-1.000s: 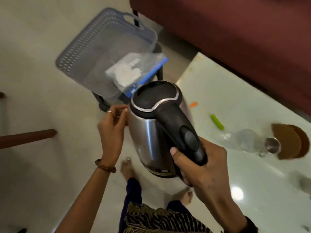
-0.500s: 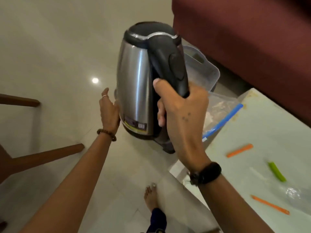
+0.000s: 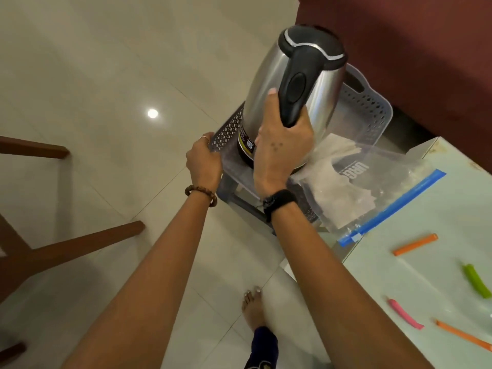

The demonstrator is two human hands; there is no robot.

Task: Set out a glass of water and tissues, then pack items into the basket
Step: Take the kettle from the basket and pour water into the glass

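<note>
A: The right hand [image 3: 282, 153] is wrapped tight round the black handle of the steel kettle [image 3: 290, 97], thumb up along the handle's side. The kettle tilts, lid end away from the person, its base down inside the grey basket [image 3: 372, 113].

B: Is the base resting on the basket floor?

A: Cannot tell. The hand and the kettle's own body cover that spot. The basket's near wall is also mostly hidden behind the wrist.

B: And the left hand [image 3: 205, 158]?

A: On the basket's left rim, fingers curled over the perforated edge, gripping it. The fingertips are out of sight behind the rim.

B: What else is by the basket?

A: A clear zip bag [image 3: 372, 193] with a blue seal strip lies partly in the basket's right corner and partly out over the white table [image 3: 431, 267] just right of it. Its contents are pale and folded, with a dark printed piece; what they are is hard to make out. Something dark supports the basket, mostly hidden.

B: Farther right of the basket?

A: Coloured clip sticks on the table: an orange clip [image 3: 415, 245], a green clip [image 3: 476, 284], a pink clip [image 3: 404, 314]. Another orange one is cut off by the frame edge.
</note>
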